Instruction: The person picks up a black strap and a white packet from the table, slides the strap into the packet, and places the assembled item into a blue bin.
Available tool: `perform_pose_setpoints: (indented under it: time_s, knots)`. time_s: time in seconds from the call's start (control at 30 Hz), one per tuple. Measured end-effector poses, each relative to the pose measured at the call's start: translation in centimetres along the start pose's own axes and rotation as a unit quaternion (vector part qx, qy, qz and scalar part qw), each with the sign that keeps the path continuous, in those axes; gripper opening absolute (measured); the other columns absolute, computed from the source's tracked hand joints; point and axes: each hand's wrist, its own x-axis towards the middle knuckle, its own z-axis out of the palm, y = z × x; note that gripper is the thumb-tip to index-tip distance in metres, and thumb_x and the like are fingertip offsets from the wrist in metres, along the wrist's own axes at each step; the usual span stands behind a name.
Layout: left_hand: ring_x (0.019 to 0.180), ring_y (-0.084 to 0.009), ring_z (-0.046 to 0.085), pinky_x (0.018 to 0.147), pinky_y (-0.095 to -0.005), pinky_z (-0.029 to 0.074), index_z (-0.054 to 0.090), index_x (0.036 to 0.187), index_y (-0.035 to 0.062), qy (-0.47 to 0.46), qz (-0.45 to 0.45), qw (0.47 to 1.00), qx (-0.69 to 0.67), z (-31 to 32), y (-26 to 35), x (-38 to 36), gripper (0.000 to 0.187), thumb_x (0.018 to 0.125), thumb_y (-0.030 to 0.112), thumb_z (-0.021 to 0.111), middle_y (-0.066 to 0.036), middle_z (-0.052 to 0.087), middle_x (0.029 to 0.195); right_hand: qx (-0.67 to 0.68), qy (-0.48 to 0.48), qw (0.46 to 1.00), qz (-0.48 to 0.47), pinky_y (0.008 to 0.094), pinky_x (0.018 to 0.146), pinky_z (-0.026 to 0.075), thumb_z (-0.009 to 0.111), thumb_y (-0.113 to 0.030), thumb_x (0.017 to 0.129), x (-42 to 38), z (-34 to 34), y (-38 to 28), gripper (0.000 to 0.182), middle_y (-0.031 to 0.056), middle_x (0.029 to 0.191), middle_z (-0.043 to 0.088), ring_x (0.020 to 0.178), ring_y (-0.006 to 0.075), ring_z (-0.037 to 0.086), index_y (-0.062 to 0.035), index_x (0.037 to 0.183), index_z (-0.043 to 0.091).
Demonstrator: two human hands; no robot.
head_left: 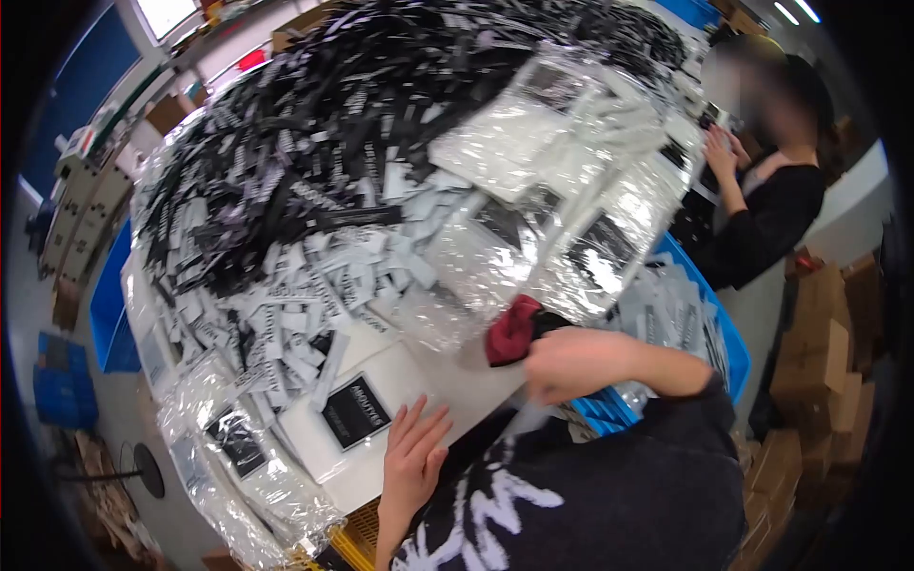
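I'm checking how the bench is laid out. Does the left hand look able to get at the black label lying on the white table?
Probably yes. The left hand lies flat on the white table, with the black label just beside its fingertips and nothing between them.

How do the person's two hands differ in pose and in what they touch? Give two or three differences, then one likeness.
The left hand lies flat with fingers spread on the white table; the right hand is closed. The left hand holds nothing, beside a black label; the right hand grips a red cloth. Both are bare and rest at the table's near edge.
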Motion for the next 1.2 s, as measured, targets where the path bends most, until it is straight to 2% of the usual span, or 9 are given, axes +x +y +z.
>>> perform_pose_setpoints:
  time_s: [0.07, 0.27, 0.4, 0.5, 0.63, 0.9, 1.0, 1.13, 1.2]
  knots:
    - [0.127, -0.0364, 0.043, 0.105, -0.0494, 0.031, 0.062, 0.110, 0.0015, 0.060, -0.038, 0.997, 0.021, -0.2, -1.3, -0.5, 0.029, 0.084, 0.015, 0.062, -0.017, 0.056, 0.124, -0.084, -0.095, 0.986, 0.104, 0.0439, 0.062, 0.049, 0.066, -0.019, 0.075, -1.0, -0.4, 0.0, 0.015, 0.0133, 0.073, 0.064, 0.073, 0.0341, 0.063, -0.0050, 0.080, 0.065]
    - [0.127, -0.0372, 0.043, 0.104, -0.0472, 0.033, 0.055, 0.121, 0.0026, 0.107, -0.083, 0.981, 0.141, 1.8, -5.3, -1.3, 0.055, 0.073, 0.018, 0.075, -0.017, 0.048, 0.135, -0.011, 0.151, 0.988, -0.028, 0.0419, 0.062, 0.050, 0.061, -0.013, 0.072, 2.5, -5.4, -0.9, 0.012, 0.0175, 0.072, 0.063, 0.070, 0.0360, 0.062, -0.0020, 0.074, 0.063]
    - [0.128, -0.0352, 0.042, 0.105, -0.0452, 0.033, 0.055, 0.122, 0.0021, 0.122, -0.088, 0.974, 0.169, 1.9, -5.8, -1.9, 0.057, 0.070, 0.014, 0.075, -0.017, 0.048, 0.135, 0.090, -0.189, 0.977, 0.030, 0.0439, 0.064, 0.048, 0.056, -0.016, 0.074, 1.0, 1.1, 1.3, 0.017, 0.0167, 0.076, 0.065, 0.073, 0.0338, 0.063, -0.0034, 0.080, 0.067]
    - [0.129, -0.0361, 0.041, 0.105, -0.0454, 0.033, 0.055, 0.122, 0.0015, 0.123, -0.082, 0.975, 0.166, 2.0, -6.0, -1.9, 0.055, 0.072, 0.014, 0.073, -0.017, 0.047, 0.136, -0.031, 0.119, 0.936, 0.331, 0.0456, 0.082, 0.048, 0.062, -0.024, 0.075, -2.1, 21.1, 5.8, 0.034, 0.0151, 0.113, 0.062, 0.100, 0.0302, 0.061, -0.0067, 0.104, 0.064]
    - [0.129, -0.0380, 0.039, 0.106, -0.0450, 0.032, 0.054, 0.123, 0.0007, 0.107, -0.077, 0.975, 0.177, 1.9, -5.9, -1.8, 0.053, 0.074, 0.012, 0.071, -0.017, 0.046, 0.138, -0.080, 0.250, 0.928, 0.264, 0.0545, 0.110, 0.017, 0.077, -0.031, 0.061, -5.9, 27.1, 5.7, 0.088, 0.0132, 0.146, 0.031, 0.136, 0.0305, 0.029, -0.0208, 0.139, 0.038]
    - [0.128, -0.0404, 0.041, 0.105, -0.0477, 0.032, 0.053, 0.123, 0.0005, 0.111, -0.075, 0.973, 0.188, 2.4, -5.9, -2.0, 0.053, 0.075, 0.013, 0.071, -0.020, 0.047, 0.136, 0.104, 0.433, 0.850, 0.280, 0.0419, 0.074, 0.052, 0.061, -0.019, 0.084, -7.5, 23.6, 7.5, 0.030, 0.0211, 0.095, 0.065, 0.082, 0.0348, 0.064, -0.0027, 0.109, 0.060]
    - [0.128, -0.0402, 0.040, 0.105, -0.0476, 0.032, 0.053, 0.123, 0.0006, 0.115, -0.075, 0.973, 0.185, 2.6, -5.8, -1.8, 0.053, 0.075, 0.013, 0.071, -0.019, 0.046, 0.137, 0.207, 0.237, 0.800, 0.511, 0.0443, 0.068, 0.051, 0.058, -0.023, 0.085, -10.3, 21.4, 10.6, 0.023, 0.0217, 0.079, 0.064, 0.073, 0.0352, 0.064, -0.0012, 0.087, 0.067]
    - [0.127, -0.0397, 0.041, 0.104, -0.0471, 0.032, 0.054, 0.122, 0.0011, 0.111, -0.074, 0.974, 0.181, 2.3, -5.9, -2.0, 0.054, 0.073, 0.014, 0.073, -0.019, 0.047, 0.136, 0.139, -0.093, 0.902, 0.398, 0.0428, 0.061, 0.050, 0.063, -0.019, 0.069, -16.7, 29.8, 19.6, 0.018, 0.0185, 0.073, 0.066, 0.067, 0.0315, 0.064, -0.0034, 0.074, 0.070]
    - [0.127, -0.0383, 0.042, 0.104, -0.0468, 0.033, 0.055, 0.121, 0.0022, 0.115, -0.081, 0.973, 0.185, 2.2, -6.0, -2.1, 0.055, 0.071, 0.016, 0.074, -0.018, 0.048, 0.136, 0.151, -0.215, 0.780, 0.568, 0.0405, 0.068, 0.052, 0.070, -0.017, 0.064, -16.5, 29.0, 19.1, 0.028, 0.0130, 0.093, 0.070, 0.084, 0.0255, 0.068, -0.0067, 0.090, 0.072]
